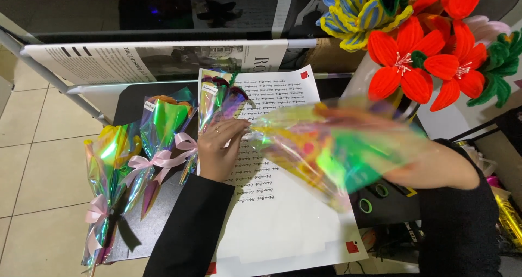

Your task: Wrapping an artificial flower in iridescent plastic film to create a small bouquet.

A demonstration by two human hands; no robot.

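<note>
A white printed sheet (pixel 288 217) lay under both hands, carrying rows of small stickers and a red square at two corners. Beyond the hands, a folded newspaper (pixel 152 59) hung over a grey rail.

Up and to the right of the right hand stood a bunch of pipe-cleaner flowers (pixel 424 54), red blooms with one blue-and-yellow bloom.

The iridescent cellophane bouquet (pixel 337 146) was held in the air above the sheet, between the two hands, motion-blurred; green, yellow and orange showed through the wrap. The right hand (pixel 429 165) was largely covered by the wrap and blurred; its grip could not be told.

Left of the left hand, three wrapped bouquets with pink ribbon bows (pixel 157 160) lay on a black board (pixel 157 222). A fourth wrapped bouquet (pixel 220 100) lay just beyond the left hand, on the sheet's upper corner.

The left hand (pixel 217 149), in a black sleeve, rested on the sheet, finger and thumb pinched together at the narrow end of the held bouquet. A ring showed on one finger.
</note>
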